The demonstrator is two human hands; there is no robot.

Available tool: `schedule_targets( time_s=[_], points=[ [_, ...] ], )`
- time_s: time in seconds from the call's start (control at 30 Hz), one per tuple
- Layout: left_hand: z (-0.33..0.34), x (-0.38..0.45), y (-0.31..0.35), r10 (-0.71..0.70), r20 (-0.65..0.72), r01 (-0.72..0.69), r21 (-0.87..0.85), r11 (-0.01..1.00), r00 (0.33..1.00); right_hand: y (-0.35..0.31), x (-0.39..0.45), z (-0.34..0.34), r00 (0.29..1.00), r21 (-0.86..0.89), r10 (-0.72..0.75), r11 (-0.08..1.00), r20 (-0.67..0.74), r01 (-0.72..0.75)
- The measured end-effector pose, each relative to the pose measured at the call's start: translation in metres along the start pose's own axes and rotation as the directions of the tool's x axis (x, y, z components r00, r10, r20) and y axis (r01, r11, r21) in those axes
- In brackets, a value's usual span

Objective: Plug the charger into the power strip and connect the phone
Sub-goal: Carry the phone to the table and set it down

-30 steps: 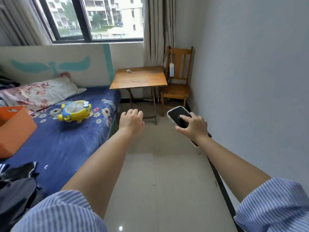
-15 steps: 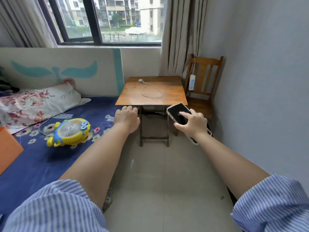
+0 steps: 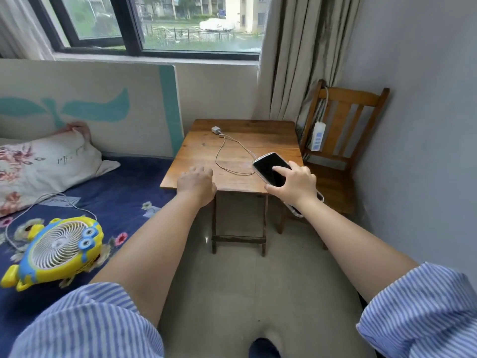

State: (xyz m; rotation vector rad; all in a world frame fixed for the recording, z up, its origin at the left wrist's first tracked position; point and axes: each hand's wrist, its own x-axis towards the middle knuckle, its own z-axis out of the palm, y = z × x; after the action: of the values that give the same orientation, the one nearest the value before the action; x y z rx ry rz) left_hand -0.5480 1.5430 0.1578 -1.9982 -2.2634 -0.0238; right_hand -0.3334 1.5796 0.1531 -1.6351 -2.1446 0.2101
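A small white charger [image 3: 216, 129] lies near the far edge of the wooden table [image 3: 271, 135], and its thin cable [image 3: 222, 153] loops toward the front right. A white power strip [image 3: 318, 136] hangs on the back of the wooden chair [image 3: 356, 96] to the right of the table. My right hand [image 3: 294, 183] holds a black phone [image 3: 271, 167] in a clear case, screen up, over the table's front right corner. My left hand [image 3: 197, 183] hovers over the table's front edge, palm down, fingers loosely curled, holding nothing.
A bed with a blue flowered sheet [image 3: 116, 192] fills the left, bearing a pillow [image 3: 44, 164] and a yellow and blue fan [image 3: 59, 250] with its cord. A grey wall [image 3: 426, 99] runs close on the right. Curtains [image 3: 299, 60] hang behind the chair. The tiled floor [image 3: 245, 293] lies below.
I have moved closer to the table. Both hands now reach its front edge, and the phone in my right hand hangs over the table's corner.
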Motion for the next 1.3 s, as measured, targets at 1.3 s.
schedule_targets(
  time_s=[1.3],
  points=[
    [0.364, 0.333, -0.198, -0.329, 0.443, 0.466, -0.246, 0.85, 0.834, -0.098, 0.454, 0.478, 0.786, 0.084, -0.291, 0.952, 0.546, 0.294]
  ],
)
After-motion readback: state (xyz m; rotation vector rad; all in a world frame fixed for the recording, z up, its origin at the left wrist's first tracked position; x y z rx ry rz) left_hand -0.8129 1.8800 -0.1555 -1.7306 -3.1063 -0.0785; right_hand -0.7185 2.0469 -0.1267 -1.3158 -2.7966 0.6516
